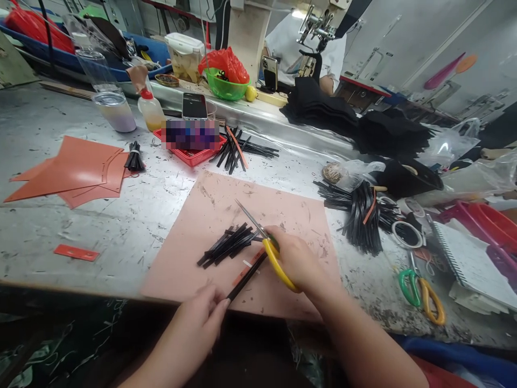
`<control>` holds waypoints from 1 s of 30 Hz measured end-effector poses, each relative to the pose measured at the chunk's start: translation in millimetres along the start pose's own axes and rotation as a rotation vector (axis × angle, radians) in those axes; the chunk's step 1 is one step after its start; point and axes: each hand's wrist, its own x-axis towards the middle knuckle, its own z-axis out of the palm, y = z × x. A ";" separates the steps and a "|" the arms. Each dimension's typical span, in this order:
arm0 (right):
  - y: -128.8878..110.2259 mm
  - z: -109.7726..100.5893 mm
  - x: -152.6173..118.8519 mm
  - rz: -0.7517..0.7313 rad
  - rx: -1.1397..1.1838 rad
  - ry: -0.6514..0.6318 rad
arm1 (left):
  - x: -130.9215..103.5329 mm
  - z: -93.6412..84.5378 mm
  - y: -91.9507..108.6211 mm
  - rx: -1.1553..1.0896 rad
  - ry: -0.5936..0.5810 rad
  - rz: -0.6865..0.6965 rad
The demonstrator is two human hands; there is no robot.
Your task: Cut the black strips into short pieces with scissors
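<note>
My left hand (205, 313) is closed, pinching the near end of a long black strip (247, 278) at the front edge of the pink sheet (169, 258). An orange strip (245, 269) and a small white piece lie alongside that strip. A pair of yellow-handled scissors (278, 267) is in my right hand (293, 256), its fingers wrapped round the handles. The blades point away to the upper left, over a pile of short black strips (230, 245). Whether the blades touch these strips, I cannot tell.
Orange leather pieces (76, 167) and a red tag (76, 252) lie left. Behind stand a red basket (189, 157) and loose black strips (232, 153). To the right are a black strip bundle (359, 215), green-and-orange scissors (420, 288) and a notebook (472, 258).
</note>
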 end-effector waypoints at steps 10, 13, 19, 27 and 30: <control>37.7 -8.3 -63.2 0.080 0.233 0.097 | 5.4 2.7 21.0 -0.116 0.059 -0.116; 35.7 -3.4 -90.2 -0.008 0.328 -0.150 | 6.6 2.7 22.1 -0.121 0.056 -0.129; 15.6 11.1 -104.4 -0.135 0.390 -0.529 | 6.4 5.5 11.7 -0.115 0.035 -0.091; 5.3 16.8 -97.7 -0.112 0.379 -0.506 | 6.7 6.4 1.2 -0.125 0.019 -0.051; 5.6 19.8 -97.1 -0.108 0.398 -0.491 | 7.2 5.9 1.7 -0.118 0.018 -0.044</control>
